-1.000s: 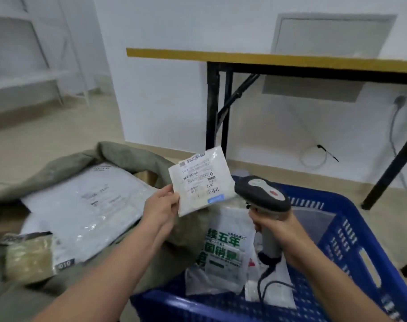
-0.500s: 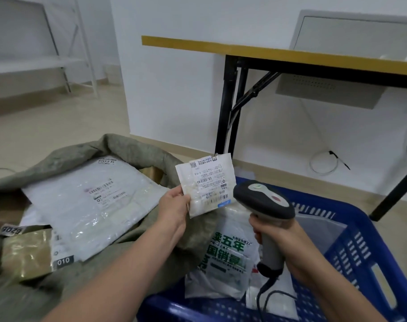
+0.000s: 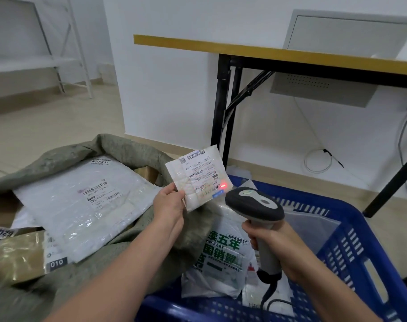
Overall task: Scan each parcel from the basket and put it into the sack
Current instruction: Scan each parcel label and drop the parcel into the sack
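While the green-grey woven sack [image 3: 119, 145] is lying open on my left and the blue plastic basket [image 3: 360, 240] is sitting on my right, touching it, I am holding the small white bubble mailer [image 3: 198, 182] up between the two. My left hand [image 3: 169, 205] is pinching its lower left corner, label side facing me. My right hand [image 3: 272, 242] is wrapping round the handle of the corded barcode scanner [image 3: 256, 205], nose pointing up-left at the label. The red scan dot [image 3: 223, 185] is landing on the barcode near the mailer's right edge, so I'm judging the scan as in progress.

The mailer is roughly square and tilted, with no clear long axis. The sack mouth is lying left of and below it, on the left hand's side, so the drop is probably that hand's job. A large white poly mailer [image 3: 86, 205] is already lying in the sack and a green-printed bag [image 3: 221, 259] is waiting in the basket.

Everything is sitting on a beige floor [image 3: 47, 126], with a white wall [image 3: 163, 77] behind, a yellow-edged folding table [image 3: 290, 54] beyond the basket and white shelving [image 3: 23, 63] far left.
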